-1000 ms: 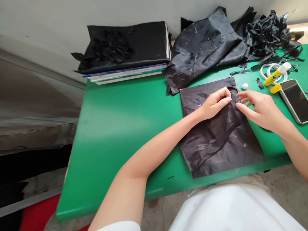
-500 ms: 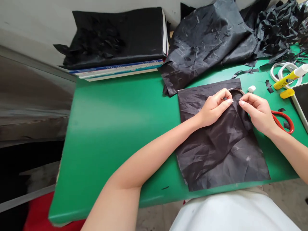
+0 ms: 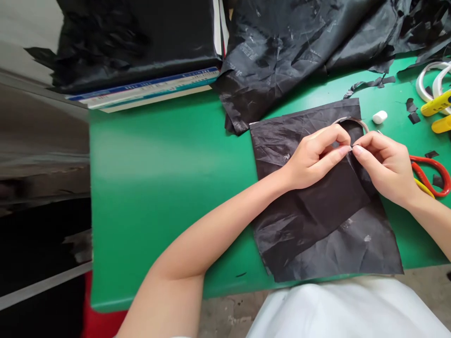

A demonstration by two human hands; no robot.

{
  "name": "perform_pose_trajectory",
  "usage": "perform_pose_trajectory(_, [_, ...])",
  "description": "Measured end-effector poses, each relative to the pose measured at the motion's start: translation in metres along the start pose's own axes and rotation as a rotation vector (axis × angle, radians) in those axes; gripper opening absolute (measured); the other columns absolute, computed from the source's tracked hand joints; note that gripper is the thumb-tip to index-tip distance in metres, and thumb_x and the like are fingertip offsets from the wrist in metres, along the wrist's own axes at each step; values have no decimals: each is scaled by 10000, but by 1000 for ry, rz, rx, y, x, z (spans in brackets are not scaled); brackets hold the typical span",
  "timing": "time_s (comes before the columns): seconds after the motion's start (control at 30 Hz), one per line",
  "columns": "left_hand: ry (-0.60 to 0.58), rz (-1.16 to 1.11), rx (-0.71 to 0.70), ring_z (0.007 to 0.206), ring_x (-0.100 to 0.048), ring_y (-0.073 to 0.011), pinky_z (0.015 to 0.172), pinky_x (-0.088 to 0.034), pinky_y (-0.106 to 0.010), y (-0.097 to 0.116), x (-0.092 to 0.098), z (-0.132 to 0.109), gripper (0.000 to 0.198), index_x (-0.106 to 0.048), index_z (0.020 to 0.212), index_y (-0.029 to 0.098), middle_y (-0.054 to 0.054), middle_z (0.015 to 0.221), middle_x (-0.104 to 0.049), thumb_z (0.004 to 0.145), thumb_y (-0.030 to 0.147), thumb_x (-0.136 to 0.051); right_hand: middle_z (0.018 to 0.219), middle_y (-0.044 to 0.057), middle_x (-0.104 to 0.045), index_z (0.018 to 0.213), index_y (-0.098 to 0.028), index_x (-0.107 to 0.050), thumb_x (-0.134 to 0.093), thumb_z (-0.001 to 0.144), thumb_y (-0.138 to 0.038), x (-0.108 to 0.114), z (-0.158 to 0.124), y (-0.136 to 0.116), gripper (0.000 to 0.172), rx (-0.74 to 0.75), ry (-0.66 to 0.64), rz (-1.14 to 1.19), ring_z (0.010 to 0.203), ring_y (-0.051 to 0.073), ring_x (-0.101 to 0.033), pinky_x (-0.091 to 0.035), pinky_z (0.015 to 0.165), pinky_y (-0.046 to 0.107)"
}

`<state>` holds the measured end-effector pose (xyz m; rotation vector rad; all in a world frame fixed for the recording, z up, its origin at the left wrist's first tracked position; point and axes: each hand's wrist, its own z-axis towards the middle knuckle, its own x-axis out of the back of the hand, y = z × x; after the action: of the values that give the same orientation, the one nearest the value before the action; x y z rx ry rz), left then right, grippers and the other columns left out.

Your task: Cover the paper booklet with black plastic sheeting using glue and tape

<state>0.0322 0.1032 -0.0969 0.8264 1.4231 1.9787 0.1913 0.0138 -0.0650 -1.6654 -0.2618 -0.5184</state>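
Note:
Over a flat sheet of black fabric (image 3: 359, 244) on the green table, my left hand (image 3: 317, 157) and my right hand (image 3: 385, 164) meet at their fingertips. Both hands are closed in a pinch on a smaller black cloth piece (image 3: 334, 202), which hangs below them onto the sheet. Just behind the fingers, a thin pale curved band (image 3: 356, 120) arches up; its lower part is hidden. Red-handled scissors (image 3: 442, 171) lie right of my right hand, partly covered by it.
Books (image 3: 148, 89) under black material stand at the back left. Crumpled black fabric (image 3: 282, 56) lies behind the sheet. A white cap (image 3: 379, 117), black scraps, yellow glue stick (image 3: 437, 104) and white rings (image 3: 424, 82) are at the right.
The view has moved closer and shifted. My hands have come together at the fingertips, and the smaller black piece now hangs flatter below them.

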Motion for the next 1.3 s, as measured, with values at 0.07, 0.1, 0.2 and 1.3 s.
perform_pose_trajectory(0.07, [-7, 17, 4, 786, -525, -128, 663, -428, -253, 1, 0, 0, 387, -551, 830, 194, -44, 868, -587, 953, 556, -493, 633, 1, -489, 746, -238, -541, -557, 887, -584, 0, 0, -1, 373, 18, -2, 0, 560, 137, -439, -336, 527, 306])
perform_pose_trajectory(0.1, [2, 18, 5, 789, -530, -129, 661, -431, -252, 1, 0, 0, 386, -554, 831, 193, -45, 870, -589, 953, 554, -495, 634, 1, -492, 750, -239, -542, -558, 889, -577, 0, 0, -1, 366, 27, 2, 1, 562, 138, -443, -339, 532, 307])
perform_pose_trajectory(0.2, [14, 13, 19, 754, -523, -118, 648, -431, -245, 2, 0, 0, 380, -560, 834, 192, -35, 848, -586, 953, 547, -500, 644, 3, -501, 763, -241, -551, -552, 893, -582, -1, 0, -1, 365, 38, 15, -19, 569, 141, -451, -339, 539, 309])
perform_pose_trajectory(1.3, [-104, 341, -115, 663, -496, -97, 660, -440, -229, -3, -1, -4, 238, -437, 810, 197, 20, 714, -516, 998, 341, -439, 644, 3, -595, 754, -251, -516, -528, 934, -229, -4, 3, 15, 181, 584, 59, -267, 547, 147, -530, -399, 529, 300])
